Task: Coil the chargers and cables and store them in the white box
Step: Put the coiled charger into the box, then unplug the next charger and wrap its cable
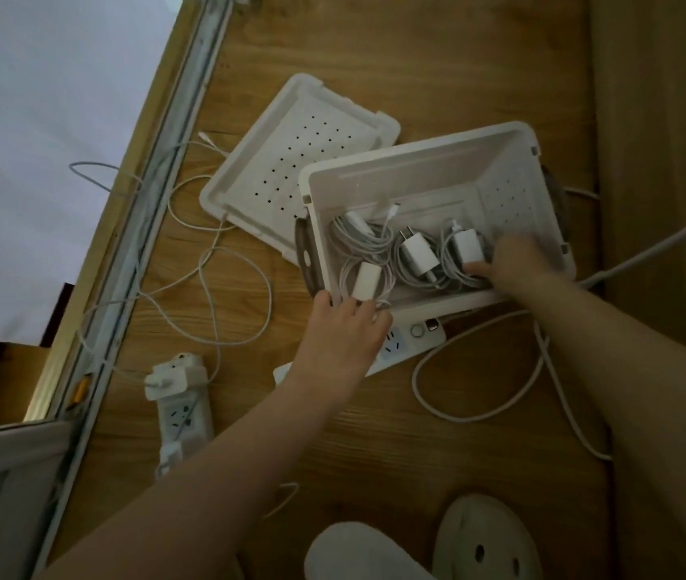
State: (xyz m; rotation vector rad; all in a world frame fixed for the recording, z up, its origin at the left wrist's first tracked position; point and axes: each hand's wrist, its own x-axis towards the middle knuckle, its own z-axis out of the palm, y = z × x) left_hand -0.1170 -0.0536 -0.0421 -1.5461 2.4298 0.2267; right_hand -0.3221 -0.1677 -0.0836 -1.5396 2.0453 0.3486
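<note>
Here, the box (416, 169) on the floor (374, 437) is gripped at its near rim by the left hand (341, 328); coiled chargers (414, 253) lie inside, one touched by the right hand (508, 261), grip blurred.

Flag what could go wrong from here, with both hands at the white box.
1. The right hand holds a coiled charger close beside others in the white box; once released, its coil may spring loose and tangle.
2. The box seems to rest partly on a power strip, so it may rock if the left hand lets go.
</note>
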